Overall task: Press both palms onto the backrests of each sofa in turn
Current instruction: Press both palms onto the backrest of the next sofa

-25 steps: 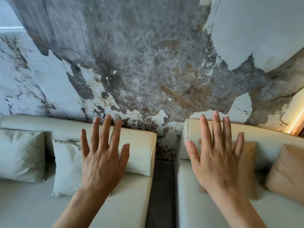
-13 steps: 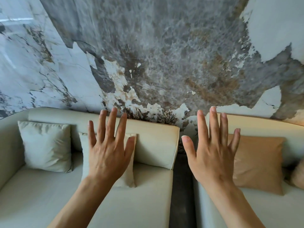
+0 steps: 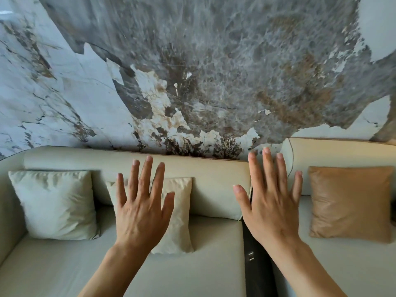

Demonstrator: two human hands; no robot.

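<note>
Both hands hang in the air with fingers spread, the left hand (image 3: 142,213) before the left sofa's backrest (image 3: 214,179), the right hand (image 3: 271,209) over the gap. Neither backrest looks pressed yet, right sofa (image 3: 342,153) included.

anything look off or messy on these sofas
Nothing stands out. The two cream cushions and the tan cushion lean upright against the backrests, no stains or tears visible. The wall's patchy look seems to be marble patterning, not damage.
</note>
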